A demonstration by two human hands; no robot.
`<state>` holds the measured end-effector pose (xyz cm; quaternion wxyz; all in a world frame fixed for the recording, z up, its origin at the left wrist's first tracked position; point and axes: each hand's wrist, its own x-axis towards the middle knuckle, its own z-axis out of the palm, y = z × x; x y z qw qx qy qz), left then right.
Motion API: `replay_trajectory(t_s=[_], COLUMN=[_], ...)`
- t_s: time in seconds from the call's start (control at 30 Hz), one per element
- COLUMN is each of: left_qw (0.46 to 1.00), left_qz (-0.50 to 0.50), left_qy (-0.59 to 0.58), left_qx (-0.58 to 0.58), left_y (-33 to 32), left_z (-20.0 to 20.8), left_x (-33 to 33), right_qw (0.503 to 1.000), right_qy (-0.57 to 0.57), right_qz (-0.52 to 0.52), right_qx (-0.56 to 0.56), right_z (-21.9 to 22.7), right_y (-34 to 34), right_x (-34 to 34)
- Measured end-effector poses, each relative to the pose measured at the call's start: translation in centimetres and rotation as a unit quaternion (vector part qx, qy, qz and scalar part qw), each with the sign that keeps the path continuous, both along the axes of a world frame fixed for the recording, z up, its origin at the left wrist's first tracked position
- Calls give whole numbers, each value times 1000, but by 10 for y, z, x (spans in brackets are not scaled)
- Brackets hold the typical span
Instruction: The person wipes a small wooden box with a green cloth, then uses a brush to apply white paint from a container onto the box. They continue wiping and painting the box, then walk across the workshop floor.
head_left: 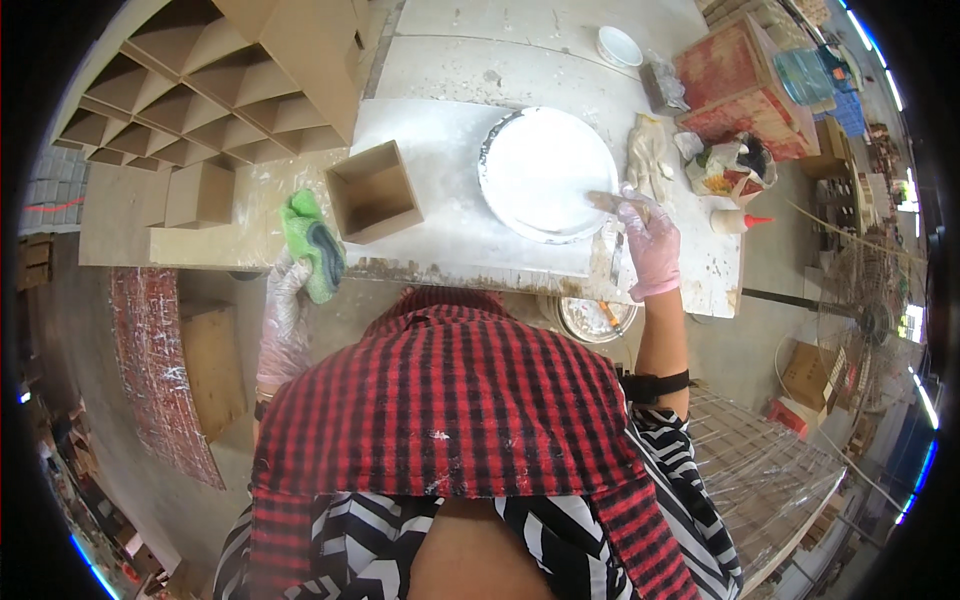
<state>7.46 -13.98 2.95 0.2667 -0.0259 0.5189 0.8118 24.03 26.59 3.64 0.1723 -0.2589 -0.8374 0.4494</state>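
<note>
Left fingers (292, 268) clamped on green cloth (302, 238), right fingers (634, 210) on brown tool (602, 202) — stained table (445, 65), grey floor (718, 350).

A crumpled green cloth (303, 228) is at the desk's near edge (440, 272); a brown brush (603, 201) overhangs a round white tub (486, 165).

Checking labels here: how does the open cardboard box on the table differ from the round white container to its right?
Shape: the cardboard box has straight sides; the round white container has a circular rim. Colour: the box is brown; the container is white with dark rim marks. Hands: the right hand holds a tool over the container's rim, while no hand touches the box. Both rest on the table.
</note>
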Motion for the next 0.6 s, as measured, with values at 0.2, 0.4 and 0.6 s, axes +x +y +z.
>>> replay_trajectory(t_s=[0.2,0.4,0.6], left_qw=[992,999,998], left_qz=[2,-29,-17], left_qy=[23,26,-11], left_qx=[-124,17,61], left_y=[-7,-1,-6], left_z=[11,25,14], left_x=[11,5,5], right_qw=[948,966,963], right_qy=[30,31,35], right_qz=[53,85,146], right_qx=[311,241,225], right_z=[-35,-22,-9], right_y=[-2,-44,-57], right_x=[-29,-34,-24])
